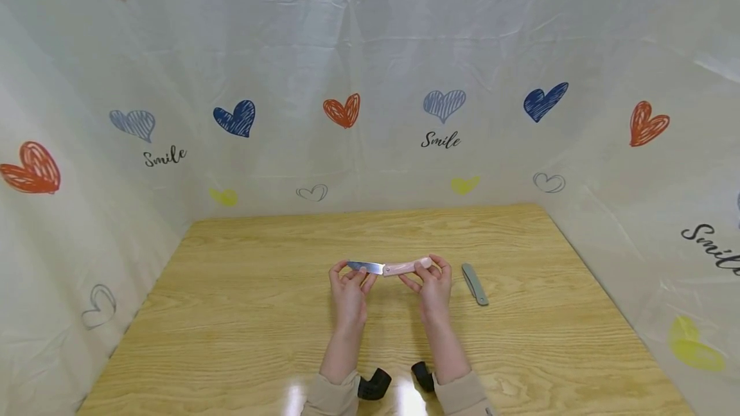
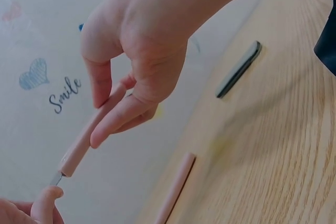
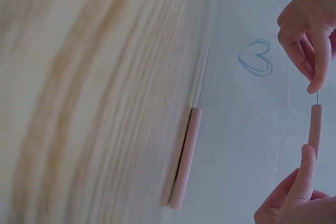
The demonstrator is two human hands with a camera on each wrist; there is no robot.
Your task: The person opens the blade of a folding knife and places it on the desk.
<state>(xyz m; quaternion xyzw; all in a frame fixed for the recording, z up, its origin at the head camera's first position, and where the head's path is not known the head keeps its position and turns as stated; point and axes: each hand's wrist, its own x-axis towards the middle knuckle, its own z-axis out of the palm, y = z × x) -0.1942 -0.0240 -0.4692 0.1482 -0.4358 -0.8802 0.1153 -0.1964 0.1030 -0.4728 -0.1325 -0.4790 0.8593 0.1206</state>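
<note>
A folding knife with a pink handle point(image 1: 399, 268) and its blade point(image 1: 365, 267) out is held between my two hands above the table. My left hand point(image 1: 349, 294) pinches the blade between thumb and fingers. On the other side, my right hand point(image 1: 433, 291) grips the far end of the handle. In the left wrist view that right hand point(image 2: 152, 45) curls round the pink handle point(image 2: 86, 140), and part of the left hand point(image 2: 44, 208) shows at the blade. A grey-green folding knife point(image 1: 475, 284), folded, lies right of the right hand.
Both wrist views show another pink-handled knife point(image 3: 186, 158) lower down by the wooden table point(image 1: 231, 300); a thin blade line extends from it in the right wrist view. Black wrist pieces point(image 1: 374, 384) sit by the sleeves. A heart-printed sheet point(image 1: 387, 69) surrounds the table.
</note>
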